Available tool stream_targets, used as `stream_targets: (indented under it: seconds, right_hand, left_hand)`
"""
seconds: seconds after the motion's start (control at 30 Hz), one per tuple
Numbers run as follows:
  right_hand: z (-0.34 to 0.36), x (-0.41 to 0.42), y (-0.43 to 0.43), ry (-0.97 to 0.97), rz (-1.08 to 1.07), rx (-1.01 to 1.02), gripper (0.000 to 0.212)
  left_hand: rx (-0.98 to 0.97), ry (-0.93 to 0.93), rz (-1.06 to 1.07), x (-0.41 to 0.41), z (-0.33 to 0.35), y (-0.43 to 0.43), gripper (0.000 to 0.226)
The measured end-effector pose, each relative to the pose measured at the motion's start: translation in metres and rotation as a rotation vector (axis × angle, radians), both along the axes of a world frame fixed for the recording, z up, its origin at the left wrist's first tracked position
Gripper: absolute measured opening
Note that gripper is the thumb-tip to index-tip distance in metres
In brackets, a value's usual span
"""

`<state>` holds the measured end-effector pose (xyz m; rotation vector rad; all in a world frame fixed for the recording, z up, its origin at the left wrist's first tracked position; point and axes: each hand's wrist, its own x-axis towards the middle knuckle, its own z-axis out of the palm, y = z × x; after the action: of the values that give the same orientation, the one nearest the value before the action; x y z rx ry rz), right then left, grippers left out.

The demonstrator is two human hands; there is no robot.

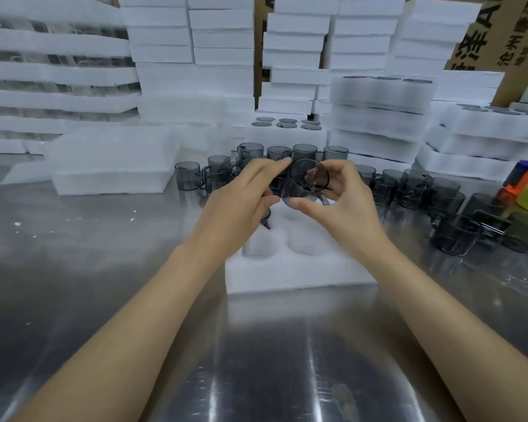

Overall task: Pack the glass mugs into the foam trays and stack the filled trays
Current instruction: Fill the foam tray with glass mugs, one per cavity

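While both hands hold one smoked glass mug [302, 185] tilted, mouth toward the camera, packing of the tray beneath them is judged barely begun. The left hand [241, 196] pinches the mug's wall between thumb and forefinger. The right hand [339, 202] grips the opposite side, thumb low on the wall, fingers curled at the rim.

Directly below the hands lies the foam tray [299, 272]. The two pockets nearest the wrists show empty. A dark handle-like shape under the left palm may be a mug already seated; this cannot be confirmed.

Beyond the fingertips, and off to the right of the right hand, many loose mugs [445, 205] stand on the steel table [104, 269]. Further beyond the right hand stand filled stacked trays [378, 117].

Assessment: several stacks are complete, nearly all of this tray is outstanding, and a large share of the mugs is unpacked.
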<state>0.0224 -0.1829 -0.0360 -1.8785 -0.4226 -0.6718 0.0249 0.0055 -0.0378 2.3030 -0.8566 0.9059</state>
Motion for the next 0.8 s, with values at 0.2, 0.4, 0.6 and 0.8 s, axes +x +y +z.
stream_targets:
  seconds: [0.2, 0.4, 0.6, 0.8]
  right_hand:
    - [-0.001, 0.001, -0.001, 0.028, 0.02, -0.027, 0.067]
    - [-0.004, 0.005, -0.003, 0.045, -0.024, -0.114, 0.067]
    - [-0.007, 0.011, -0.003, 0.089, -0.066, -0.313, 0.071]
    - [-0.004, 0.006, -0.002, 0.03, -0.05, -0.465, 0.054]
  left_hand:
    - [0.007, 0.074, -0.019, 0.004, -0.002, 0.002, 0.052]
    - [0.077, 0.176, -0.055, 0.005, -0.004, 0.003, 0.054]
    - [0.141, 0.258, -0.016, 0.009, -0.005, 0.004, 0.053]
    - [0.036, 0.232, -0.033, 0.006, -0.006, 0.005, 0.038]
